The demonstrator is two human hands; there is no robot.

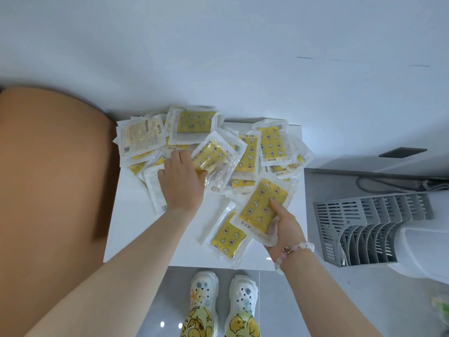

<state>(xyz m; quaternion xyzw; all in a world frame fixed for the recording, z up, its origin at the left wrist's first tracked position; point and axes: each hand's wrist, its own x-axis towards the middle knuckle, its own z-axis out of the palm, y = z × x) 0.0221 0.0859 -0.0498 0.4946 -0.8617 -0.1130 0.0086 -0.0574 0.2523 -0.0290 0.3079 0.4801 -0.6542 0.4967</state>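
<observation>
Packet in right hand, crumpled packet gripped by left hand

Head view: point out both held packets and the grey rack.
Left packet (213,152), head view, yellow middle, in left hand (181,181).
Right packet (261,203), head view, yellow middle, in right hand (284,226).
Rack (345,212), head view, slotted wall.

White table, heap of yellow packets lying on it

Small illegible print on packet
</observation>
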